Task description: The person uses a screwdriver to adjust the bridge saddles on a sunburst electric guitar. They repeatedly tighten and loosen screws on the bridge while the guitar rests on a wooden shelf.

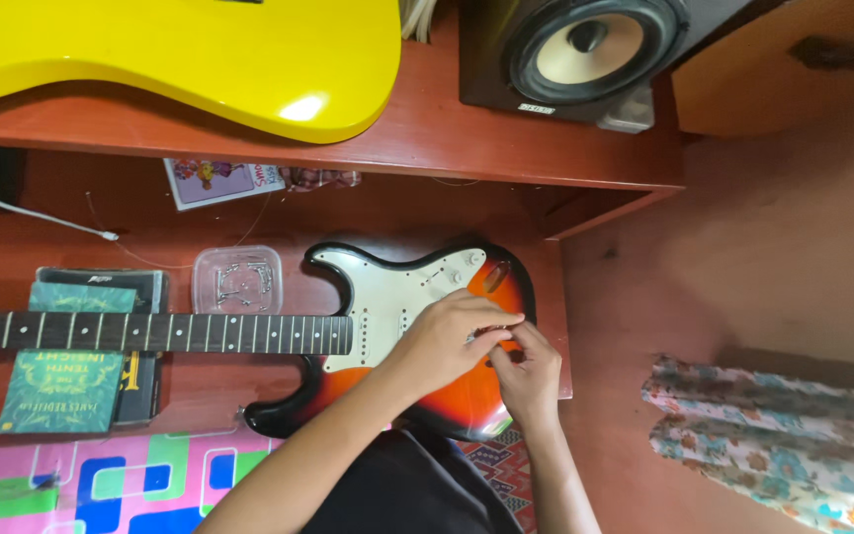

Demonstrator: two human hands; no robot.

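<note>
I am pressing my left hand (444, 336) down on the sunburst electric guitar (467, 396), fingers curled together over the bridge end of its white pickguard (387, 297). My right hand (526, 371) is meeting it from below, fingertips pinching close against the left ones at the same spot; whatever small part is sitting between them is hidden, so I cannot tell what, if anything, they are gripping. The guitar is lying flat on a red-brown desk (71, 405), body toward me on the right, its dark neck (150, 332) running out to the left.

Just above the neck, a small clear plastic box (237, 279) is sitting on the desk with tiny metal parts inside. Under the neck, farther left, a green book (66, 381) with pale lettering is resting on a darker book (145, 381). Near the desk's back, a small white card with colourful cartoon pictures (219, 181) is lying partly under the shelf. A thin white cable (32, 215) is trailing in from the left.

On the shelf above, a glossy yellow guitar body (200, 54) is lying beside a black speaker with a cream cone (585, 49), a small pale label on its lower edge. A bright pink, blue and green patterned mat (101, 485) is showing below the desk, and a floral cloth (773, 435) is lying at far right.
</note>
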